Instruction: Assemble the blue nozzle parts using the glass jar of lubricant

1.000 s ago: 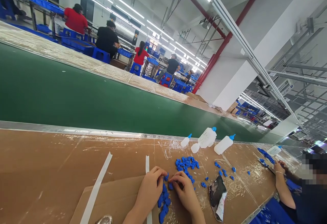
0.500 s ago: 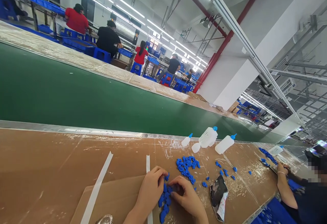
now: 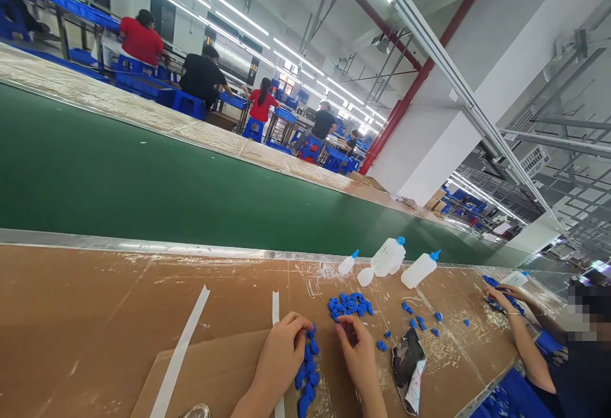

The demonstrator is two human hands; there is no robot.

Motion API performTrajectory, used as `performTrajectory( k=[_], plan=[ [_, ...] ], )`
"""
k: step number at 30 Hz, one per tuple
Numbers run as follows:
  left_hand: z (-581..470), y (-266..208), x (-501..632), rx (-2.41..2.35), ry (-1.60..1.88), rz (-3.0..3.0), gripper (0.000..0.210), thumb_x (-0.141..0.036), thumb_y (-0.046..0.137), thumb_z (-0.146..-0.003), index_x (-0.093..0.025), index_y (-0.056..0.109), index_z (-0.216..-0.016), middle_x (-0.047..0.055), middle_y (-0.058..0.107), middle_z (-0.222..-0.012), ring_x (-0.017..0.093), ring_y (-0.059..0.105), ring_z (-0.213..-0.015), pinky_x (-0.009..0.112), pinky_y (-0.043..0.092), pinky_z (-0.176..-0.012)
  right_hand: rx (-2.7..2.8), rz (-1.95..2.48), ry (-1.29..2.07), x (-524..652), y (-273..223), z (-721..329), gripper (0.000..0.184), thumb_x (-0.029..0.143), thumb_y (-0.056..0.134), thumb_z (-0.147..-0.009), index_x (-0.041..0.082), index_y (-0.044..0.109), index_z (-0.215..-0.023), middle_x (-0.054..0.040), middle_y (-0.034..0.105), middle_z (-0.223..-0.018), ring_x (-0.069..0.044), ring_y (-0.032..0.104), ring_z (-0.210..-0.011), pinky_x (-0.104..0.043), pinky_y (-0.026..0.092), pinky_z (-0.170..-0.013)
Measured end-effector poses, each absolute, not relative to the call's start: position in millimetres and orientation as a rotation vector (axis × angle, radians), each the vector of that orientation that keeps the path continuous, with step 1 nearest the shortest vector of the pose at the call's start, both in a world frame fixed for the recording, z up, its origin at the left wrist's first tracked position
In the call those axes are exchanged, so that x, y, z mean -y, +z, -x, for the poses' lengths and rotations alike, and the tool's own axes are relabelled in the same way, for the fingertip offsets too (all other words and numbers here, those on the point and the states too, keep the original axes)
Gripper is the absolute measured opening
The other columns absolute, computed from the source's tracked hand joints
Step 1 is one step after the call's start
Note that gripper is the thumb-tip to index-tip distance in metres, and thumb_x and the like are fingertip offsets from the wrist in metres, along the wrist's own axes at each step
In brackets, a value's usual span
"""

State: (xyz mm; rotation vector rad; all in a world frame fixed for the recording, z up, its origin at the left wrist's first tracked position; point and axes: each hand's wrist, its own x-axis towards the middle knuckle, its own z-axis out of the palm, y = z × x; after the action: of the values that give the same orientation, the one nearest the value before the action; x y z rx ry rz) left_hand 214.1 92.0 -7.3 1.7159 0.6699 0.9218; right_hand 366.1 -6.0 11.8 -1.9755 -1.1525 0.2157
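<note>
Small blue pieces, perhaps plastic or rubber, lie in a slanting row [image 3: 307,376] beside a white tape strip on the brown work surface. At the row's upper end is my left hand [image 3: 282,351], fingers bent and fingertips on a blue piece [image 3: 312,330]. My right hand [image 3: 358,351] is to the right of the row, against the lower edge of a loose pile of blue pieces [image 3: 351,304]. Its fingers curl in toward the thumb, and whatever is between them is hidden.
White bottles with blue caps [image 3: 420,270] stand along the back edge, before a green conveyor belt [image 3: 214,195]. Scattered blue pieces [image 3: 420,322] and a dark crumpled pouch [image 3: 409,367] lie to the right. A co-worker [image 3: 539,354] works at far right; tape strips [image 3: 181,348] cross the left.
My right hand has moved right and up, from the row to the pile's edge. My left hand has stayed nearly still. The co-worker's hands have shifted left.
</note>
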Motion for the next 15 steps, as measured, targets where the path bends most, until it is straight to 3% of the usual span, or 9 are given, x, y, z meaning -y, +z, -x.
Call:
performTrajectory(
  k=[6,15],
  plan=[
    [-213.7,-6.7,-91.1,-0.657,0.943,-1.691,0.031,-0.015,0.038,-0.079,-0.020,0.067,-0.073,0.008,0.070,-0.081,0.024,0.068,-0.080,0.039,0.052,-0.077,1.200,2.022,0.073,2.7,8.7,-377.6,0.027,0.028,0.056,-0.074,0.020,0.073,-0.094,-0.0115,0.069,-0.099,-0.028,0.062,-0.097,-0.042,0.045,-0.091],
    [-213.6,-5.7,-90.8,-0.662,0.942,-1.687,0.031,-0.014,0.037,-0.079,-0.021,0.067,-0.072,0.008,0.069,-0.079,0.024,0.067,-0.077,0.038,0.052,-0.075,1.208,2.081,0.051,-0.7,7.2,-374.8,0.022,0.031,0.054,-0.078,0.019,0.071,-0.084,-0.0109,0.069,-0.089,-0.029,0.063,-0.090,-0.041,0.047,-0.085]
  ],
)
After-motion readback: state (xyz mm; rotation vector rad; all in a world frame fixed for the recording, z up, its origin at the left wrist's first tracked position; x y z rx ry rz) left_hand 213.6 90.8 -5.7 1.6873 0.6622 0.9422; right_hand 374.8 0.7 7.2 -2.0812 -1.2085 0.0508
